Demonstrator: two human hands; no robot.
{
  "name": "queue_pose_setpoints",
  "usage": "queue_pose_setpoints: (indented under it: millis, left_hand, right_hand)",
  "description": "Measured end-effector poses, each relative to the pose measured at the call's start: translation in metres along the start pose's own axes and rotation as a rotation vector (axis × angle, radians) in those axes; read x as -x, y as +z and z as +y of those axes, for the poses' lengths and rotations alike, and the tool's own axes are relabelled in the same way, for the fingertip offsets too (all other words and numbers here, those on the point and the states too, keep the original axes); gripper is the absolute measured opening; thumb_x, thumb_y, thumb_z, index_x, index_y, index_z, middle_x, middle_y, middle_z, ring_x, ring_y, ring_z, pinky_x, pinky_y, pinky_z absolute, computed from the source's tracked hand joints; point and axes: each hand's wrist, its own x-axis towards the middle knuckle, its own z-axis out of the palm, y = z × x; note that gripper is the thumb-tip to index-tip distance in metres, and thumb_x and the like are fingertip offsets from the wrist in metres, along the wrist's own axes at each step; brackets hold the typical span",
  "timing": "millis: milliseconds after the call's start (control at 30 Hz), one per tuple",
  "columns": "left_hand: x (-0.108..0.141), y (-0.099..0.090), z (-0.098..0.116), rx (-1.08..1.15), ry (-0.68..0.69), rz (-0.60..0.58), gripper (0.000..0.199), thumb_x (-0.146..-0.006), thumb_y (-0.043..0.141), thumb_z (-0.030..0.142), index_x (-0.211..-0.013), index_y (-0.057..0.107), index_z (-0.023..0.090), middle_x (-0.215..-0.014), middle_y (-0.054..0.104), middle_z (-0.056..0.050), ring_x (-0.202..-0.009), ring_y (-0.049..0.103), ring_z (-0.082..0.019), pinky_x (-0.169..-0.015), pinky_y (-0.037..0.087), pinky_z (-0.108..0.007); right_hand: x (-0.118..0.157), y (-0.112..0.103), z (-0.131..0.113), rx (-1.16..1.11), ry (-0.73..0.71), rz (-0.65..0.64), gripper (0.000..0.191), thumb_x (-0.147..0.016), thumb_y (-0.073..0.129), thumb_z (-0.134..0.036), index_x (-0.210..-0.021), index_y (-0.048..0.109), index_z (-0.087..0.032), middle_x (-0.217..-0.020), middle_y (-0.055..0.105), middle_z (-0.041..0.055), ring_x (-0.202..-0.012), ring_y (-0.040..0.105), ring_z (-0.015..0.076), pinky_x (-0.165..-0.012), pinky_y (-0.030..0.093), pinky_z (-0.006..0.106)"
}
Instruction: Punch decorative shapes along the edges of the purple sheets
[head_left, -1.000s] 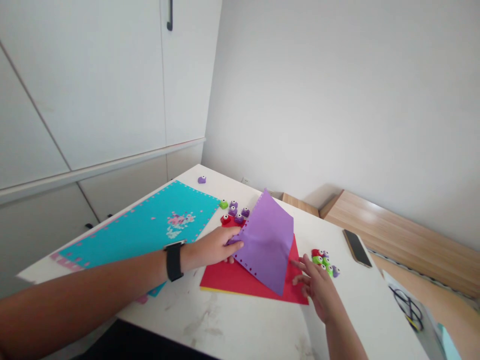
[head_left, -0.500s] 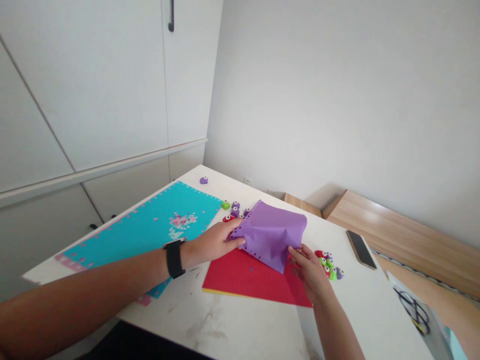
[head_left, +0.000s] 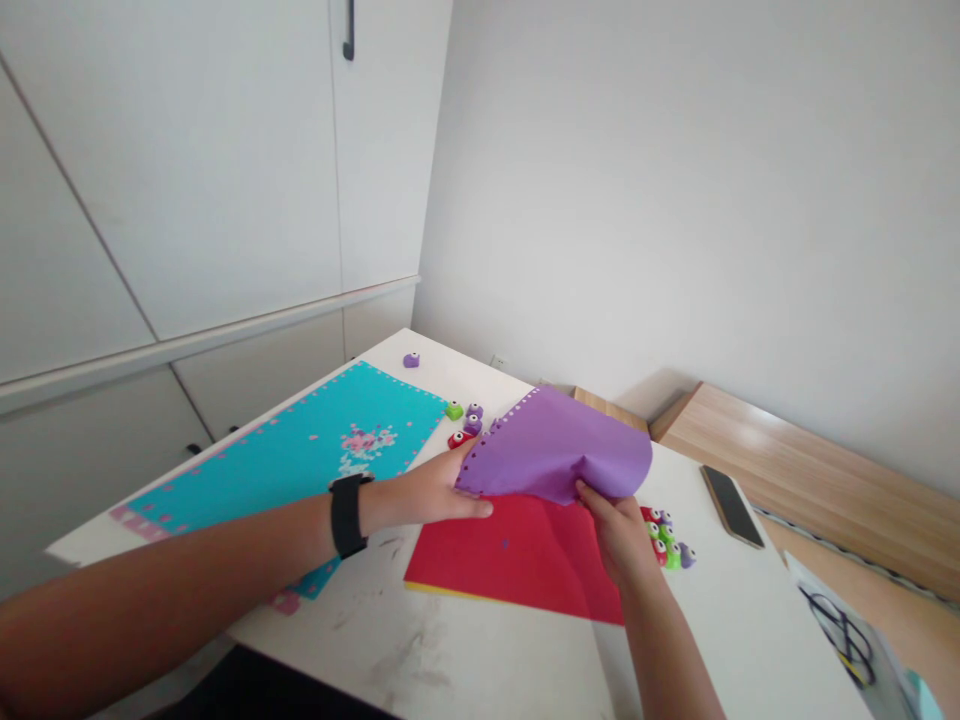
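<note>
A sheet of purple paper (head_left: 551,440) with punched holes along its edges is raised above the table, its right side curling over. My right hand (head_left: 619,520) pinches its lower edge between thumb and fingers, creasing it there. At the paper's left corner is my left hand (head_left: 431,490), wearing a black watch; its thumb is stretched out away from the sheet, and its other fingers are partly hidden behind the holed edge. Below both hands lies red paper (head_left: 517,560), with a yellow edge showing under it.
Left lies holed blue paper (head_left: 262,480) over pink, scattered with punched dots (head_left: 364,445). Small eyed figures stand behind my left hand (head_left: 472,422) and right of my right hand (head_left: 667,540); one purple figure (head_left: 411,360) stands at the far corner. A phone (head_left: 731,505) lies right on the white table (head_left: 540,660).
The purple paper has been lifted and turned, its right side swinging up and right with my right hand. My left thumb has come off the sheet.
</note>
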Motion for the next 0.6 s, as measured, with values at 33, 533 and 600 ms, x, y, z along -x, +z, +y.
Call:
queue_pose_setpoints:
  millis: [33,533,600]
  left_hand:
    - [-0.001,0.000,0.000,0.039,-0.020,0.003,0.064,-0.078,0.082,0.031,-0.136,0.056,0.020,-0.120,0.071,-0.007,-0.113,0.065,-0.026,-0.104,0.048,-0.037]
    - [-0.005,0.009,-0.013,0.238,-0.095,-0.008,0.050,-0.080,0.084,0.034,-0.126,0.067,0.024,-0.127,0.071,-0.005,-0.112,0.067,-0.025,-0.101,0.050,-0.037]
    - [-0.005,0.011,-0.012,0.239,-0.112,0.030,0.051,-0.080,0.084,0.035,-0.127,0.067,0.023,-0.127,0.072,-0.007,-0.110,0.068,-0.026,-0.098,0.051,-0.037]
  right_hand:
    - [0.000,0.002,0.001,-0.003,-0.005,-0.007,0.040,-0.069,0.089,-0.033,-0.106,0.079,-0.021,-0.101,0.079,0.0043,-0.096,0.068,0.0247,-0.086,0.052,0.036]
    - [0.006,0.010,0.018,-0.143,0.134,0.025,0.039,-0.070,0.089,-0.036,-0.104,0.079,-0.019,-0.102,0.081,0.0088,-0.088,0.072,0.0250,-0.077,0.056,0.035]
    - [0.008,0.010,0.018,-0.146,0.130,0.025,0.042,-0.071,0.089,-0.036,-0.109,0.078,-0.020,-0.107,0.080,0.0085,-0.091,0.073,0.0253,-0.078,0.057,0.035]
